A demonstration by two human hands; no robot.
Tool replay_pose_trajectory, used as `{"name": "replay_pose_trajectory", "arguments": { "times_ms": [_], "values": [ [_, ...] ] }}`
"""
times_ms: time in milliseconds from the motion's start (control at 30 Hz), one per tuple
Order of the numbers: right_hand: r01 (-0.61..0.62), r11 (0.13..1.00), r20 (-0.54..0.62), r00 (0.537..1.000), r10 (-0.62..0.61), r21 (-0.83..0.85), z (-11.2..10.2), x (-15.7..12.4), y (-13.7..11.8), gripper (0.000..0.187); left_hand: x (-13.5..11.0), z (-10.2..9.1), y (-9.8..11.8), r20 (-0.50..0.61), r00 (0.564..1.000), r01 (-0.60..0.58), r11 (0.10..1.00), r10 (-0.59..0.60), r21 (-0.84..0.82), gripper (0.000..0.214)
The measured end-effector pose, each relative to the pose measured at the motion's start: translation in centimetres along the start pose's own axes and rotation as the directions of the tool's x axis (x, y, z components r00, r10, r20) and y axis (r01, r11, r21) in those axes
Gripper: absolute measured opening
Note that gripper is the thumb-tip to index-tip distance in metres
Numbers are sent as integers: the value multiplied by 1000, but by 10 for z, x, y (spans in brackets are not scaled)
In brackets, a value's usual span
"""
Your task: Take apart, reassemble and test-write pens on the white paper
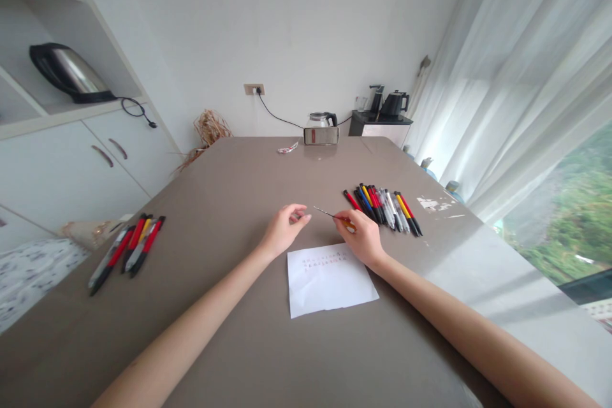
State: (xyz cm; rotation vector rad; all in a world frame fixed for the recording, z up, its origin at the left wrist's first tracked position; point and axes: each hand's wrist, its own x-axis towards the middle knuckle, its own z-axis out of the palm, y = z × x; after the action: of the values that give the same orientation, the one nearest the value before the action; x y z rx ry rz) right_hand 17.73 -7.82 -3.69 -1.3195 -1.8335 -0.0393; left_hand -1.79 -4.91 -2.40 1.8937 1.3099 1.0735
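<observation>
My right hand (359, 234) is closed above the top right corner of a white sheet of paper (329, 290). Its fingers pinch a thin pen refill (324, 211), whose slim end points left towards my other hand. A yellow-orange and red piece, perhaps a pen barrel, shows between the same fingers, mostly hidden. My left hand (284, 228) hovers just left of the refill's tip, thumb and fingers apart with nothing between them. Rows of small reddish handwriting run along the paper's upper part. Right of my right hand lies a row of several click pens (389, 209) in red, blue, yellow, black and white.
A smaller group of pens (127, 245) lies on the brown table (229, 344) at the left. At the far edge stand a phone (321, 136) and a glass pot (318, 118), near a small patterned item (287, 149). White curtains (507, 76) hang on the right.
</observation>
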Motion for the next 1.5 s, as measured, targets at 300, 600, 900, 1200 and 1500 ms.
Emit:
{"name": "replay_pose_trajectory", "arguments": {
  "times_ms": [300, 600, 900, 1200, 1500],
  "values": [
    [88, 995, 35, 995, -90, 42, 1, -1, -2, 17, -4, 11, 17, 88, 985, 174, 864, -150, -473, 26],
    [35, 999, 30, 999, -36, 28, 0, 0, -2, 15, 3, 0, 14, 3, 980, 161, 777, -201, -608, 29],
    [-42, 998, 14, 999, 41, 41, 0, -1, -1, 15, 0, -1, 3, 10, 1000, -29, 1000, 29, 12, 34],
    [-33, 999, 16, 999, 33, 35, 0, 0, -2, 14, -5, 5, 2, 76, 987, -158, 893, 139, 421, 14],
    [-37, 999, 25, 999, 36, 28, 0, 0, -1, 14, -5, 8, -3, 97, 972, -232, 816, 214, 529, 11]
  ]
}}
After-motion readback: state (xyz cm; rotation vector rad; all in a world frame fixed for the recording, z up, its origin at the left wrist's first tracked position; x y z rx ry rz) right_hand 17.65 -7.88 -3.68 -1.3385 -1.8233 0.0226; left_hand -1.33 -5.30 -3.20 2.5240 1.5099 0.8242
